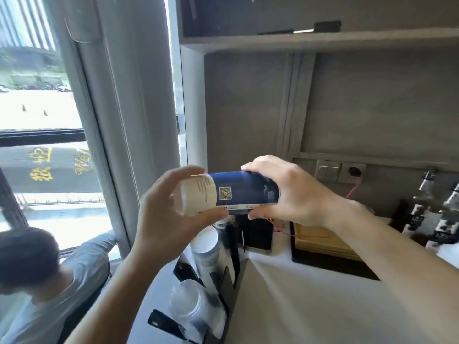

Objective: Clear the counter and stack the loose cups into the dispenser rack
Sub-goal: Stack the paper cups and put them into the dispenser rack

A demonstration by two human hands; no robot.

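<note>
A stack of paper cups [238, 191], dark blue with a cream end and a QR code, lies sideways in the air between both hands. My left hand [171, 214] grips its cream end. My right hand [295, 192] grips its blue end. Below them a black dispenser rack [229, 284] stands on the white counter [310, 306]. One slot of the rack holds a stack of white-and-blue paper cups [207, 254]. A nearer slot holds a stack of clear plastic cups [193, 306].
A black tray with a tan box [323, 244] sits on the counter behind my right forearm. Tap fittings [434, 214] stand at the far right. Wall sockets [340, 171] and a shelf are above. A seated person [37, 276] is at the lower left by the window.
</note>
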